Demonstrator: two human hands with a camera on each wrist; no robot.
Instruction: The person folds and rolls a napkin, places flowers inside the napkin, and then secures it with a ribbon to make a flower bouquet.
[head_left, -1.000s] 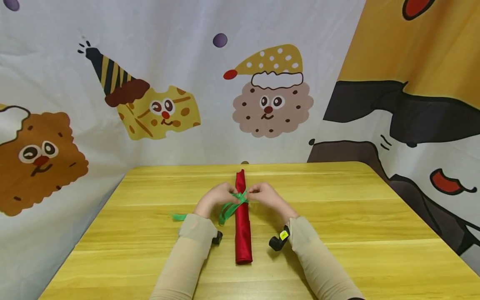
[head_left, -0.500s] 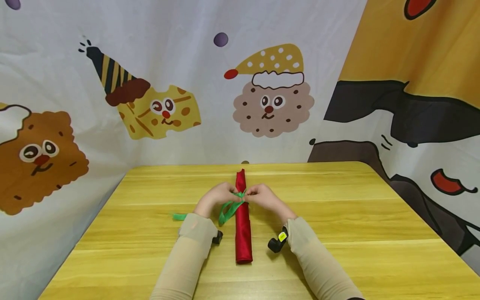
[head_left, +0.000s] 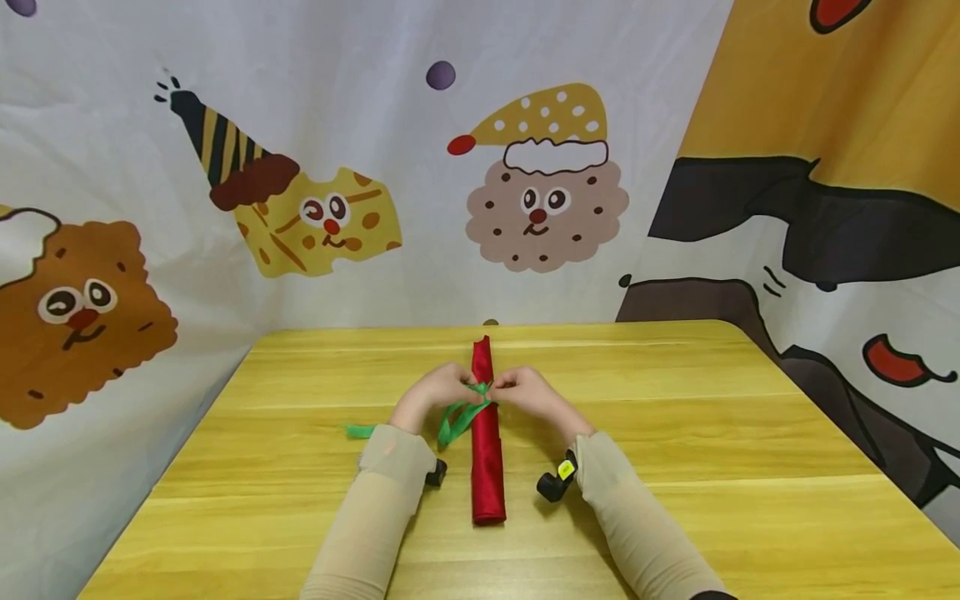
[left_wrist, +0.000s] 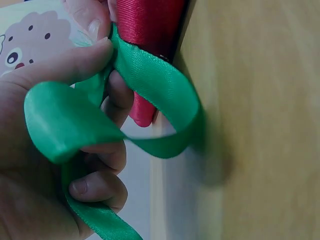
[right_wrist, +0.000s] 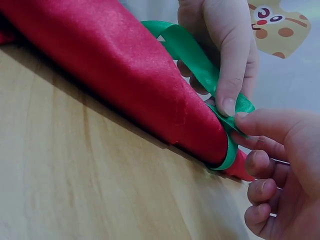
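A rolled red satin cloth (head_left: 488, 467) lies lengthwise on the table, its far end toward the backdrop. Green ribbon (head_left: 456, 423) wraps around the roll beyond its middle and hangs in a loop on the left. My left hand (head_left: 441, 393) pinches the ribbon between thumb and forefinger at the roll; in the left wrist view the tail runs through the curled lower fingers (left_wrist: 102, 187). From the other side, my right hand (head_left: 534, 395) pinches the ribbon, its thumb tip (right_wrist: 245, 117) meeting the left thumb. The knot area is partly hidden by the fingertips.
The light wooden table (head_left: 675, 417) extends on both sides of the roll. A loose green ribbon end (head_left: 360, 432) rests left of the left wrist. Behind stands a printed cloth backdrop (head_left: 435, 250) with cartoon biscuits. Small black cameras (head_left: 557, 483) sit at the wrists.
My right hand has moved slightly left, closer to the left fingertips, and the ribbon across the roll is gathered between them. Over the last half second the hands have barely moved.
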